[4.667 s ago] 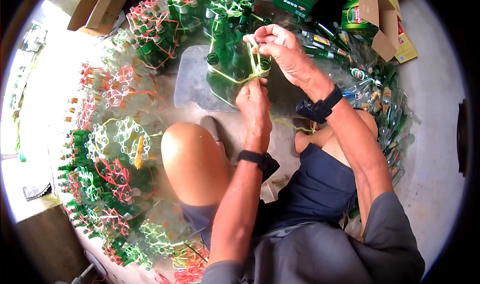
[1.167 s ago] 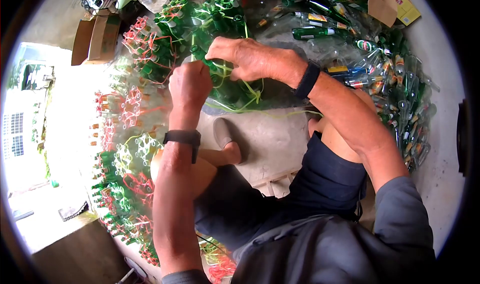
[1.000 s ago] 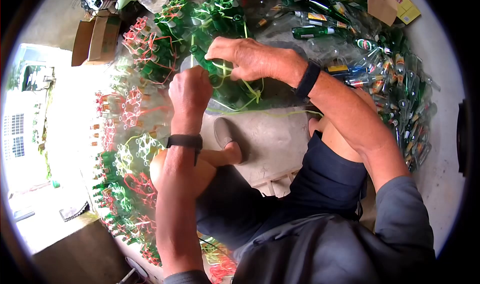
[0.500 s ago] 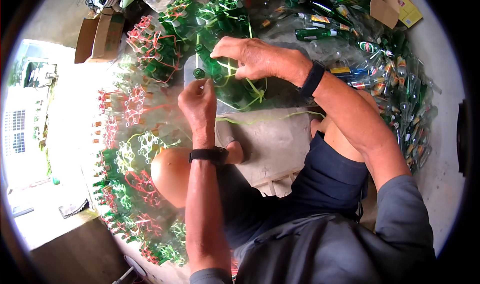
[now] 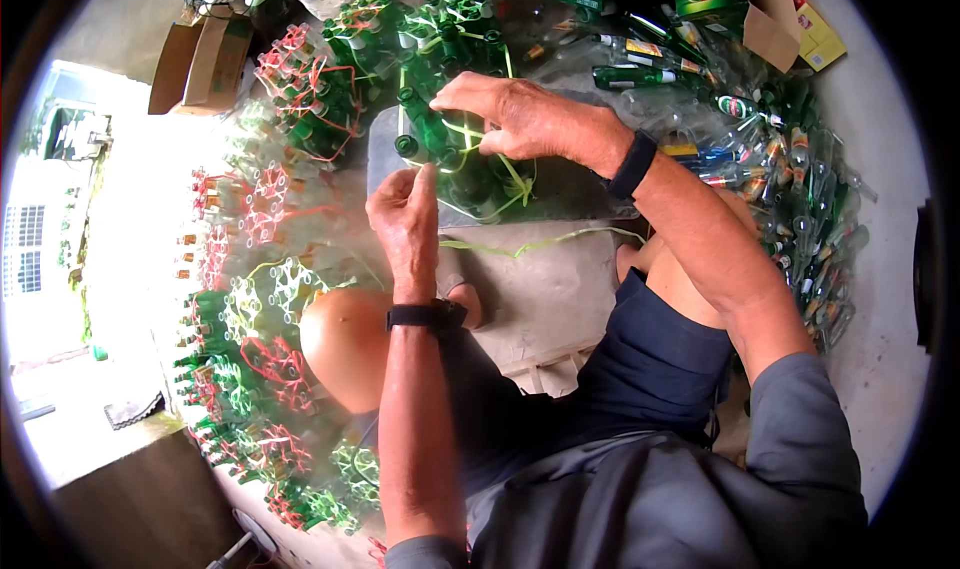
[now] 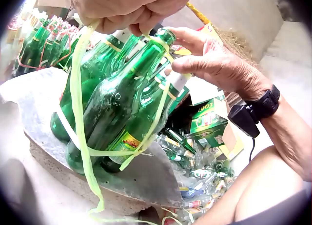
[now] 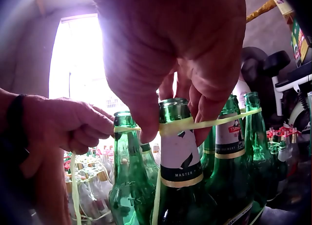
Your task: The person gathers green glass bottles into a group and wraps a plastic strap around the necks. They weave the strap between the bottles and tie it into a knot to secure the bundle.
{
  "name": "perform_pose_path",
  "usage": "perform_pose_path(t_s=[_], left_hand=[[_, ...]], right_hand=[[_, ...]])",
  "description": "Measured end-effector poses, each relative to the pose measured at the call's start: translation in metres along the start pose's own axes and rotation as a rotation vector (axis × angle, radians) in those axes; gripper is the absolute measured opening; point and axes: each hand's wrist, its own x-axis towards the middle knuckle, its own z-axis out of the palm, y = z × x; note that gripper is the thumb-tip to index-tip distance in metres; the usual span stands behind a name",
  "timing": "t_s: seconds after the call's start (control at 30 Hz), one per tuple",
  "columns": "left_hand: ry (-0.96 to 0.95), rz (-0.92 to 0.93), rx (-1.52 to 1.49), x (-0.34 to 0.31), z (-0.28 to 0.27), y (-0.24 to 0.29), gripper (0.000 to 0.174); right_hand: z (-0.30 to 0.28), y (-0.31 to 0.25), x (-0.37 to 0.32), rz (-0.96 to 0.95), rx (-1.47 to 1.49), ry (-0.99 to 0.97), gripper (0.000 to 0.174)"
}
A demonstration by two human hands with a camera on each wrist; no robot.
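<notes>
Green bottle (image 7: 180,161) reads "MASTER"; right hand (image 5: 535,121) grips it, left hand (image 5: 404,224) pinches strap (image 6: 77,91).

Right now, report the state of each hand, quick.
Left hand: closed, holding the yellow-green strap.
Right hand: closed, thumb and fingers around the neck of a green bottle.

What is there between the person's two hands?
Between the left hand and right hand, the head view shows green bottle necks and pale green strap.
</notes>
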Motion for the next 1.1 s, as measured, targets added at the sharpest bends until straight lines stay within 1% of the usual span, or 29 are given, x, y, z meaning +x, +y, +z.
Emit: perform_pose_path(t_s=[0.03,0.1,0.17,0.23,0.37,0.43,0.53,0.73,0.87,0.93,1.0,1.1], left_hand=[[0.004,0.002,0.000,-0.001,-0.001,0.001,0.022],[-0.001,-0.006,-0.029,-0.003,0.001,0.000,0.022],[-0.014,-0.014,-0.031,-0.004,0.001,-0.002,0.022],[0.014,0.014,-0.046,-0.005,0.004,-0.005,0.022],[-0.016,-0.006,-0.075,-0.004,0.001,-0.007,0.022],[-0.013,0.027,-0.099,-0.005,0.001,-0.010,0.022],[-0.020,0.020,-0.109,-0.006,0.000,-0.013,0.020],[-0.023,0.047,-0.091,-0.005,0.001,-0.015,0.018],[-0.040,0.065,-0.070,-0.008,0.001,-0.016,0.018],[-0.041,0.017,-0.095,-0.010,0.002,-0.014,0.018],[-0.040,0.013,-0.087,-0.011,0.001,-0.014,0.018],[-0.042,0.028,-0.102,-0.010,0.003,-0.017,0.018]], right_hand=[[0.000,-0.001,0.001,-0.004,0.001,-0.001,0.062],[0.001,-0.001,0.001,0.049,-0.008,-0.021,0.061],[0.003,0.006,0.001,0.021,-0.009,-0.022,0.064],[0.004,0.008,0.002,-0.012,-0.006,-0.025,0.067],[0.002,0.010,0.002,0.006,0.029,-0.045,0.067],[0.001,0.009,0.003,0.005,0.033,-0.050,0.067],[0.001,0.008,0.003,0.011,0.031,-0.064,0.067],[0.004,0.010,0.005,-0.005,0.029,-0.035,0.066],[0.002,0.006,0.006,0.032,0.022,-0.041,0.066],[0.002,0.007,0.005,0.047,0.027,-0.039,0.066],[0.004,0.009,0.006,-0.003,-0.030,0.007,0.065],[0.007,0.011,0.005,-0.024,-0.035,0.038,0.064]])
